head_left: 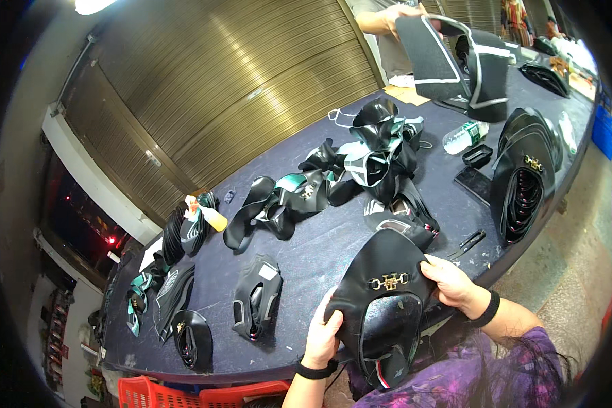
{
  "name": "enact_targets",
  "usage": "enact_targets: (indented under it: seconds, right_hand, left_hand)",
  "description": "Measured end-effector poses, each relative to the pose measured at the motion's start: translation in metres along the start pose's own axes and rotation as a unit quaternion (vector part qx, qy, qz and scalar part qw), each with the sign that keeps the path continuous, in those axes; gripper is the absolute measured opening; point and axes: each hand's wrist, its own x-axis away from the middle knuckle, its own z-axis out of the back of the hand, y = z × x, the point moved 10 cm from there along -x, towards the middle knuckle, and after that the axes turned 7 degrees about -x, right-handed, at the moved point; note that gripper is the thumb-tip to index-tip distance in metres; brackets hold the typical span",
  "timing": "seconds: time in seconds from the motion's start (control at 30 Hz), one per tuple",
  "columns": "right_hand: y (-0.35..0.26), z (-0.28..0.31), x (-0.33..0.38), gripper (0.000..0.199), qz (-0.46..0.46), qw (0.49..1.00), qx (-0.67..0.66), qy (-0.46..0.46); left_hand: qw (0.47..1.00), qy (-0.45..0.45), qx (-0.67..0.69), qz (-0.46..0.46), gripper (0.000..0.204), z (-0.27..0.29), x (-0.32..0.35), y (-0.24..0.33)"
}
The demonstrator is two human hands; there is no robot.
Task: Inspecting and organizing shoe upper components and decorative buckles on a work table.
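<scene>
A black shiny shoe upper (352, 299) with a gold metal buckle ornament (389, 281) is held up in front of me, near the table's front edge. Its opening faces me, and a striped tab shows at the lower end. My left hand (321, 336) pinches its left edge, thumb on top. My right hand (450, 283) grips the upper right edge; the fingers beneath are hidden. Just beyond the held piece lies a bundle of black uppers (404, 221). Thread snips (470, 242) rest on the table to the right of it.
A dark table (319, 262) carries heaped uppers (370, 170), a nested stack of buckled uppers (523, 177), a folded bundle (257, 299), a plastic bottle (466, 137), a phone (473, 185) and a spray bottle (214, 219). Opposite, another person's hand (387, 19) holds black pieces. Red crates (149, 394) stand below.
</scene>
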Motion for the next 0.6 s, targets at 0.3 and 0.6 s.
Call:
enact_targets:
  seconds: [0.3, 0.6]
  right_hand:
    - [-0.009, -0.002, 0.001, 0.032, 0.012, 1.0, -0.013, 0.025]
    - [-0.043, -0.013, 0.0, 0.026, 0.102, 0.98, 0.161, 0.056]
  left_hand:
    - [0.988, -0.08, 0.13, 0.012, 0.069, -0.02, 0.003, 0.003]
    - [0.972, -0.216, -0.031, 0.09, 0.047, -0.033, -0.013, 0.004]
